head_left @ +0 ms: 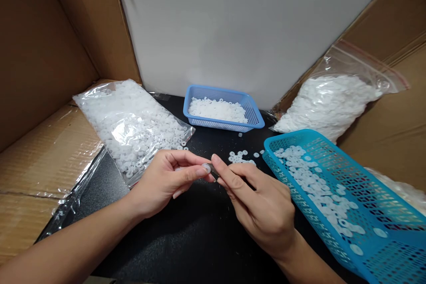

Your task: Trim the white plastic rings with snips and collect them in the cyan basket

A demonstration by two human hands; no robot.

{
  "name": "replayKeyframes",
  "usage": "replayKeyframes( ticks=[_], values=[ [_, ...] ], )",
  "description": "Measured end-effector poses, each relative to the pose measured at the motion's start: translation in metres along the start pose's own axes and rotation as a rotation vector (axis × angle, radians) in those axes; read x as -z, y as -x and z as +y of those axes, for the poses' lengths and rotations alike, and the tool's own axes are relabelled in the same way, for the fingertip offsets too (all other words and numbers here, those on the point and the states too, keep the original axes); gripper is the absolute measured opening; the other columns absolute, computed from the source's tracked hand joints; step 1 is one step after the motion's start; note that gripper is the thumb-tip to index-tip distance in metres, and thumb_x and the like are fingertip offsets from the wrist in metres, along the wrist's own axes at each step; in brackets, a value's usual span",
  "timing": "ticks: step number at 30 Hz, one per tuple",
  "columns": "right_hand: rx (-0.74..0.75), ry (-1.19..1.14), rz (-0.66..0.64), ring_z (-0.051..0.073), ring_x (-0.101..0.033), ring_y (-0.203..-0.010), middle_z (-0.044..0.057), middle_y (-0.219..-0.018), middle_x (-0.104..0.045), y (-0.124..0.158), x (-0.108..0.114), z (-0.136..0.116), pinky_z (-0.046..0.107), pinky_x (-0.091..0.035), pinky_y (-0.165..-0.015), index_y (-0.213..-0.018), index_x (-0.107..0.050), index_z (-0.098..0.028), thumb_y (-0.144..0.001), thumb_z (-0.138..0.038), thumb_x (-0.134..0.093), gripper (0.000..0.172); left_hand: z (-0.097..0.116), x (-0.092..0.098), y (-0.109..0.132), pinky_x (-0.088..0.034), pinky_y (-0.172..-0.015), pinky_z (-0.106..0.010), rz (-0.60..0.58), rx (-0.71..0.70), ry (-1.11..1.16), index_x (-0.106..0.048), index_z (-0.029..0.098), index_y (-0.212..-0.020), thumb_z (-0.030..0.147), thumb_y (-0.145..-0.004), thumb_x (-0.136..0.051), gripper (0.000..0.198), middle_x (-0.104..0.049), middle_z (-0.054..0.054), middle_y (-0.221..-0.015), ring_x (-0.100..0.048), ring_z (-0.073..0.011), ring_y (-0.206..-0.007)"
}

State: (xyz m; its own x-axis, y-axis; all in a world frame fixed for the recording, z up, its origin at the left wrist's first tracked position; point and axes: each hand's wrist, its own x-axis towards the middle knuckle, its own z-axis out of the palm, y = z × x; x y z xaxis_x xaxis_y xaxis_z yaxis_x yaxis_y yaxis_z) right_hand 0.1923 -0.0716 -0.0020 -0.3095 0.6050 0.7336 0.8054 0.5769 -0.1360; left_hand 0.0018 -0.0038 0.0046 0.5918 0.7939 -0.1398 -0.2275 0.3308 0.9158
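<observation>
A small blue basket [258, 118] holds a heap of tiny white pieces; the larger turquoise basket [396, 253] holds scattered white rings [322, 195]. A clear bag [136, 124] on the left is full of similar rings; a zip bag [329, 97] on the right bulges with white contents. Loose rings [238, 158] dot the black surface [186, 244], which cardboard [402, 142] and a white panel [246, 26] enclose. Between the hands, the left hand [164, 177] pinches one white disc [207, 167]; the right hand [262, 204] grips a thin dark tool [216, 175] beside it.
</observation>
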Motion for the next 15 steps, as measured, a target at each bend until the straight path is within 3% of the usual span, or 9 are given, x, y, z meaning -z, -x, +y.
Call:
replayKeyframes(
  ticks=[9, 12, 15],
  values=[
    [0.028, 0.067, -0.044, 0.010, -0.064, -0.072, 0.004, -0.085, -0.070, -0.0007, 0.0051, 0.0013, 0.022, -0.049, -0.065, -0.153, -0.050, -0.022, -0.099, -0.007, -0.057, 0.057, 0.0023, 0.0058, 0.0031, -0.025, -0.042, -0.020, -0.001, -0.006, -0.165, -0.082, 0.014, -0.091, 0.046, -0.079, -0.084, 0.034, -0.075, -0.008, -0.076, -0.041, -0.0036, -0.045],
    [0.031, 0.076, -0.032, 0.011, -0.065, -0.074, 0.004, -0.087, -0.071, -0.0007, 0.0048, 0.0013, 0.022, -0.049, -0.066, -0.156, -0.046, -0.022, -0.099, -0.007, -0.057, 0.060, 0.0027, 0.0043, 0.0034, -0.027, -0.044, -0.021, 0.014, -0.019, -0.192, -0.082, 0.015, -0.092, 0.049, -0.078, -0.084, 0.037, -0.076, -0.009, -0.082, -0.041, -0.0045, -0.046],
    [0.026, 0.083, -0.023, 0.011, -0.066, -0.074, 0.004, -0.088, -0.071, -0.0010, 0.0026, 0.0006, 0.022, -0.048, -0.065, -0.160, -0.038, -0.024, -0.098, -0.007, -0.058, 0.067, 0.0010, 0.0031, 0.0034, -0.027, -0.045, -0.021, 0.032, -0.043, -0.220, -0.082, 0.017, -0.097, 0.046, -0.078, -0.085, 0.034, -0.072, -0.005, -0.075, -0.042, -0.0049, -0.048]
  ],
)
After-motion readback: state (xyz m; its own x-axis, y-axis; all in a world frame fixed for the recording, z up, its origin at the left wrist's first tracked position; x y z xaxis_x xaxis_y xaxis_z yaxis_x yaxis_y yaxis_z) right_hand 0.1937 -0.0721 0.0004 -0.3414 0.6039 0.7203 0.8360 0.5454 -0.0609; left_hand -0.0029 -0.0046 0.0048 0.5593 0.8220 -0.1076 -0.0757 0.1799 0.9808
